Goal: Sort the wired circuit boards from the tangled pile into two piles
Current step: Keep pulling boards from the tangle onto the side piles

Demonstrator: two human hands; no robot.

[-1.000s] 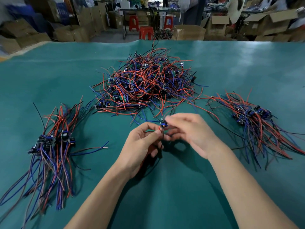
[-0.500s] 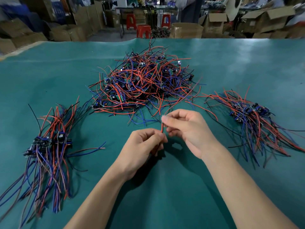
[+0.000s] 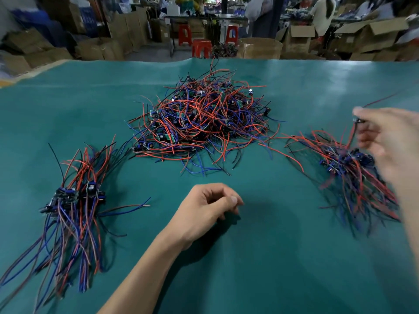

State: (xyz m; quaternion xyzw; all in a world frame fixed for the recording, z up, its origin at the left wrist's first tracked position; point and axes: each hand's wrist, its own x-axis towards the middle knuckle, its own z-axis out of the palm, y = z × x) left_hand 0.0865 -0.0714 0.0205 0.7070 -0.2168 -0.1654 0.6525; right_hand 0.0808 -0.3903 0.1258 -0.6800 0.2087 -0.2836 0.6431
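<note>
A tangled pile (image 3: 204, 118) of small circuit boards with red, blue and black wires lies at the middle of the green table (image 3: 272, 257). A sorted pile (image 3: 74, 200) lies at the left, another sorted pile (image 3: 349, 164) at the right. My right hand (image 3: 390, 141), blurred by motion, is above the right pile and pinches a wired circuit board (image 3: 357, 120) whose red wire trails up to the right. My left hand (image 3: 204, 209) rests loosely curled over the table in front of the tangled pile, with nothing in it.
Beyond the table's far edge stand cardboard boxes (image 3: 260, 48), red stools (image 3: 201, 47) and another workbench, with people at the back. Wires from the left pile trail to the near left edge.
Both hands held one wired board together in front of the tangled pile. My right hand has carried it off to the right, above the right pile; my left hand let go and stayed.
</note>
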